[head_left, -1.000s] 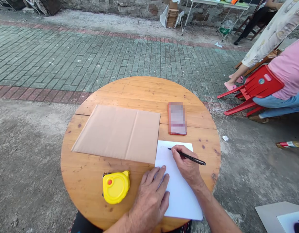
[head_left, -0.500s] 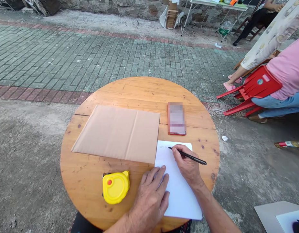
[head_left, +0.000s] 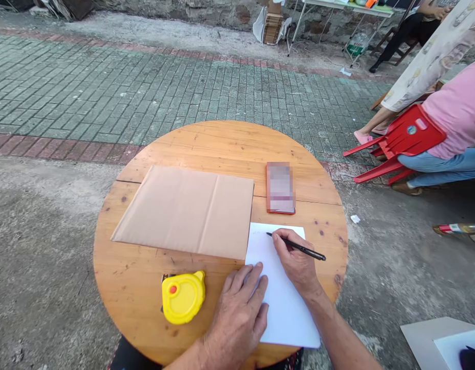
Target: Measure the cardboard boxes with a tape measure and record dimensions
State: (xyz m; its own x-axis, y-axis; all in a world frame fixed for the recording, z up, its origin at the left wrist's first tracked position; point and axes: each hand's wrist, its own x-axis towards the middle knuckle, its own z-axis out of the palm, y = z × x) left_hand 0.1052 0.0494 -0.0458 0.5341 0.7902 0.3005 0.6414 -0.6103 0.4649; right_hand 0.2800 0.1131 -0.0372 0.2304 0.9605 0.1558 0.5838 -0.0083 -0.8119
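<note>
A black pen [head_left: 304, 248] is pinched in my right hand [head_left: 297, 264], its tip on the upper part of a white sheet of paper [head_left: 283, 313]. Faint writing shows near the sheet's top left. My left hand [head_left: 239, 311] lies flat with fingers stretched out, across the paper's left edge and the wood beside it. Left of that hand sits a yellow tape measure [head_left: 183, 299] with a red button. Beyond it a folded piece of brown cardboard [head_left: 187, 210] lies with its right edge against the paper. A phone [head_left: 280, 187] in a red case, its screen blurred, rests above the paper.
Everything lies on a round wooden table [head_left: 229, 141]. To the right, a person in a pink top [head_left: 458, 110] sits on a red plastic chair [head_left: 416, 131]. Another seated person [head_left: 402, 38] is farther back, near a white folding table [head_left: 348, 7]. A bottle [head_left: 458, 228] lies at the right.
The view has shifted very slightly. Both hands stay in nearly the same place, the pen tip still at the writing on the paper.
</note>
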